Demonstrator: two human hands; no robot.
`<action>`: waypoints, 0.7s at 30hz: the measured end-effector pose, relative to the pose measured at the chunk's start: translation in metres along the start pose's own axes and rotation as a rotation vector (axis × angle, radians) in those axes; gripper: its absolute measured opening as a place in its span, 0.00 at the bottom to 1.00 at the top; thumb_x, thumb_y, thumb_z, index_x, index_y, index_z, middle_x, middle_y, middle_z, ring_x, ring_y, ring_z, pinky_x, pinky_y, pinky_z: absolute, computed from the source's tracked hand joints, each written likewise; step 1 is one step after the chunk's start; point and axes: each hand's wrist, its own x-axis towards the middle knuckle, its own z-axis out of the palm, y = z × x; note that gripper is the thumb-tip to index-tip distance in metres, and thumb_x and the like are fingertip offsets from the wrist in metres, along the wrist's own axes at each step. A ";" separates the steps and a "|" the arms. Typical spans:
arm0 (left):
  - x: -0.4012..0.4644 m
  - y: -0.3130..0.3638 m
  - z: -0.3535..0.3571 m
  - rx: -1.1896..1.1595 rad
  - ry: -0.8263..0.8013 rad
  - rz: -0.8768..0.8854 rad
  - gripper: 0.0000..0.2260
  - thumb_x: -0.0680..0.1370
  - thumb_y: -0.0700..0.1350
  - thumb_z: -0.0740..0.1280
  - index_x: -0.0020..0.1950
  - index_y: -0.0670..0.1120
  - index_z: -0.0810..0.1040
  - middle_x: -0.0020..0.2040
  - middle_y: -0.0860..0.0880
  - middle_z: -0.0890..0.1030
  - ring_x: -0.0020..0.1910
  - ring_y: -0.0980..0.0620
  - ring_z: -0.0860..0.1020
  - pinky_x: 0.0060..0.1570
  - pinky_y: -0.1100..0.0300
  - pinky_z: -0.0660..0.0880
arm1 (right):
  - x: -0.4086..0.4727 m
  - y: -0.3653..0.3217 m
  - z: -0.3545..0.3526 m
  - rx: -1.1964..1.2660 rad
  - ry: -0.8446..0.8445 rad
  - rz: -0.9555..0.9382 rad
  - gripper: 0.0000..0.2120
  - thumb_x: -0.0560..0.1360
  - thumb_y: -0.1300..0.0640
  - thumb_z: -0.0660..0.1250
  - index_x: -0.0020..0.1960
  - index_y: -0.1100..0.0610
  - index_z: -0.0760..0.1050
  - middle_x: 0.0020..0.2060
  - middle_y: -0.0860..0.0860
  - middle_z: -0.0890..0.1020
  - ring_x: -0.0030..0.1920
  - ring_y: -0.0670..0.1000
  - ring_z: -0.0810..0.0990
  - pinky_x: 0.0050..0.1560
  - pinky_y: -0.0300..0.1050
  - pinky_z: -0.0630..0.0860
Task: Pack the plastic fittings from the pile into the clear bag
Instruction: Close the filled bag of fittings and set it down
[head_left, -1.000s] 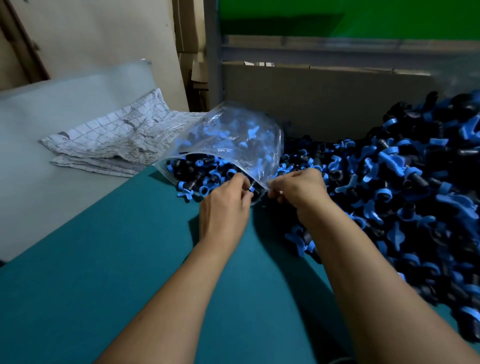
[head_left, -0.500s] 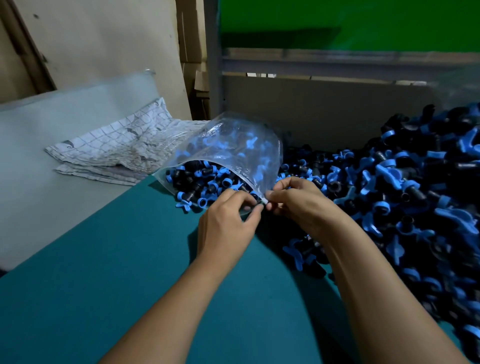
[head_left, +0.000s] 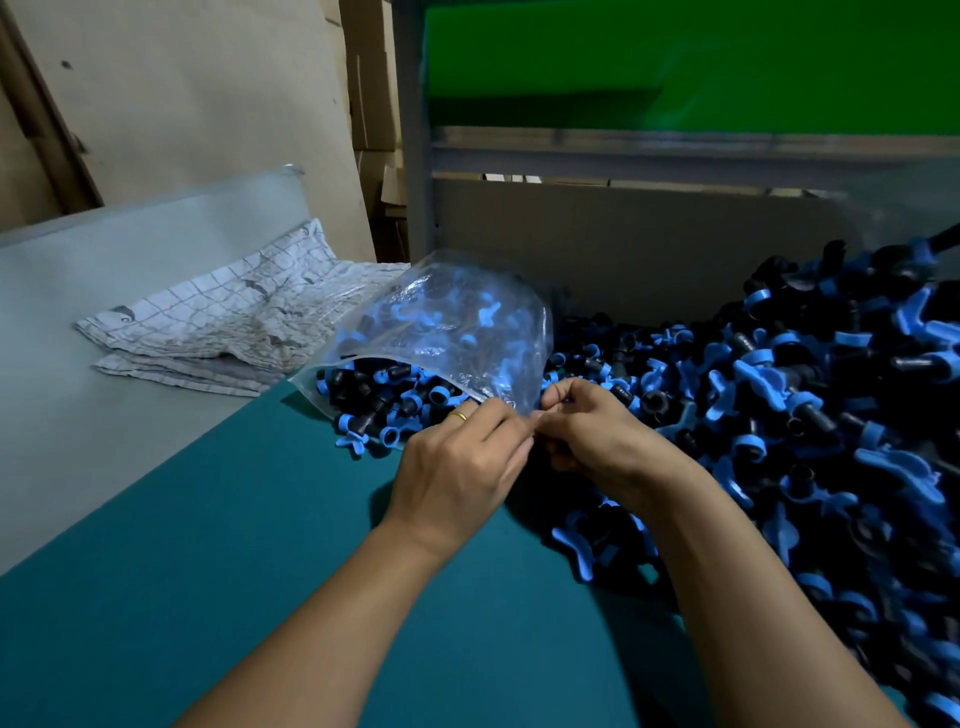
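On the teal table top lies the clear bag, partly filled with black-and-blue plastic fittings and bulging upward — its near corner is pinched between both hands. Left hand, a gold ring on one finger, grips the bag's edge with curled fingertips; right hand pinches the same edge just beside it, the two touching. To the right spreads the pile of fittings. A checked cloth sits behind the bag on the left.
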 end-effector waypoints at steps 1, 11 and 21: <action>0.001 -0.002 0.000 0.001 0.005 0.014 0.07 0.84 0.48 0.68 0.52 0.48 0.85 0.44 0.51 0.82 0.41 0.48 0.81 0.35 0.51 0.79 | 0.000 0.000 0.000 -0.018 0.004 -0.013 0.09 0.83 0.69 0.63 0.55 0.58 0.66 0.33 0.52 0.70 0.29 0.47 0.68 0.26 0.38 0.66; 0.005 -0.006 0.003 -0.049 0.051 0.007 0.05 0.83 0.45 0.70 0.49 0.48 0.85 0.43 0.51 0.82 0.41 0.48 0.80 0.38 0.53 0.78 | 0.005 0.000 -0.001 -0.167 0.019 -0.070 0.09 0.84 0.67 0.63 0.52 0.55 0.64 0.34 0.52 0.70 0.31 0.48 0.67 0.26 0.38 0.67; 0.002 -0.003 0.008 0.022 0.010 -0.143 0.03 0.77 0.41 0.71 0.43 0.47 0.83 0.40 0.49 0.80 0.34 0.48 0.79 0.27 0.51 0.74 | 0.007 0.004 0.001 -0.051 0.042 -0.042 0.16 0.79 0.71 0.62 0.46 0.53 0.61 0.34 0.54 0.68 0.30 0.48 0.65 0.26 0.39 0.64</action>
